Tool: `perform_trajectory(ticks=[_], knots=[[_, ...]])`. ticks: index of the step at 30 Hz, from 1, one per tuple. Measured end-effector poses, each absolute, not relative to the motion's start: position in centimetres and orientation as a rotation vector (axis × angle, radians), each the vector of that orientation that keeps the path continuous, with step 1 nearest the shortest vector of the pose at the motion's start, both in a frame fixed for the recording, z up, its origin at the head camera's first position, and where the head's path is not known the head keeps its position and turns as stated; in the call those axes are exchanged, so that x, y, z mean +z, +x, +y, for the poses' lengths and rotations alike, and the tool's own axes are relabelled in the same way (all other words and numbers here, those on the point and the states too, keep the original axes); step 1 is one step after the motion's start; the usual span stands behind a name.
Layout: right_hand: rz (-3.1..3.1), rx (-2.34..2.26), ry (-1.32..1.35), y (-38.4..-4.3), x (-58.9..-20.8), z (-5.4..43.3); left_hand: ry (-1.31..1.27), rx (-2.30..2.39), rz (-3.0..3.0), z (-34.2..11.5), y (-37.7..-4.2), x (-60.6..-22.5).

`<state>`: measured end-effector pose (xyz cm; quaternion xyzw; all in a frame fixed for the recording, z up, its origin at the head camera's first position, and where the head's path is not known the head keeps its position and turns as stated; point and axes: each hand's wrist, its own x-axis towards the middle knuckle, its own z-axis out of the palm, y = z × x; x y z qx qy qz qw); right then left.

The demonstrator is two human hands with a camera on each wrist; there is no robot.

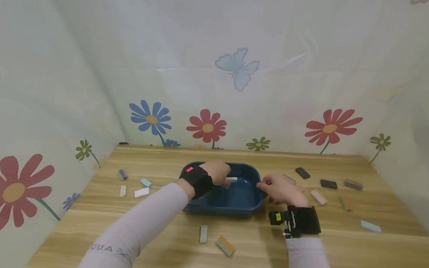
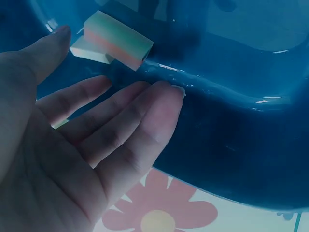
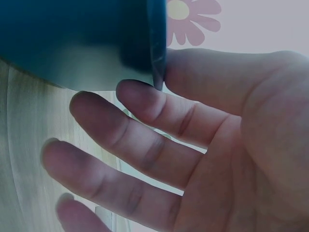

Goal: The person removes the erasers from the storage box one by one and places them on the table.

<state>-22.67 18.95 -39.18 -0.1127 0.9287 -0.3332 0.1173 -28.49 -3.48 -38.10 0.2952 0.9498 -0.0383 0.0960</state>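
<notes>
A dark blue plastic basin stands in the middle of the wooden table. My left hand reaches down inside it, fingers loosely spread and holding nothing. Past its fingertips in the left wrist view lie a green-and-orange block and a pale block; a bit of another pale block peeks out between thumb and fingers. With thumb and index finger my right hand pinches the basin's right rim. The right wrist view shows the other fingers spread below the basin wall.
Small two-tone blocks lie about the table. To the left are several, including a white block; in front, a grey block and an orange-green block. On the right are several more, among them a black block and a light blue block.
</notes>
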Motion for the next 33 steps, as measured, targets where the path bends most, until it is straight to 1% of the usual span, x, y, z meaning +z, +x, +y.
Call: perform_trajectory(ticks=[5, 9, 15, 25, 29, 33], knots=[[2.701, -0.996, -0.298, -22.7, -39.5, 18.8, 0.895, -0.237, 2.842, -2.8, -29.5, -39.7], [2.712, -0.998, -0.287, -22.8, -39.6, 18.7, 0.850, -0.257, 2.853, -2.5, -29.9, -40.4], [2.700, -1.002, -0.293, -22.8, -39.7, 18.6, 0.777, -0.202, 2.846, -2.4, -28.9, -39.9], [2.696, -1.020, -0.290, -22.8, -39.7, 18.8, 0.809, -0.201, 2.860, -2.2, -26.8, -38.0], [2.696, -1.019, -0.283, -22.9, -39.7, 19.0, 0.792, -0.176, 2.861, -2.0, -26.8, -38.0], [2.705, -1.012, -0.281, -22.9, -39.6, 19.0, 0.744, -0.097, 2.871, -2.1, -27.7, -38.8]])
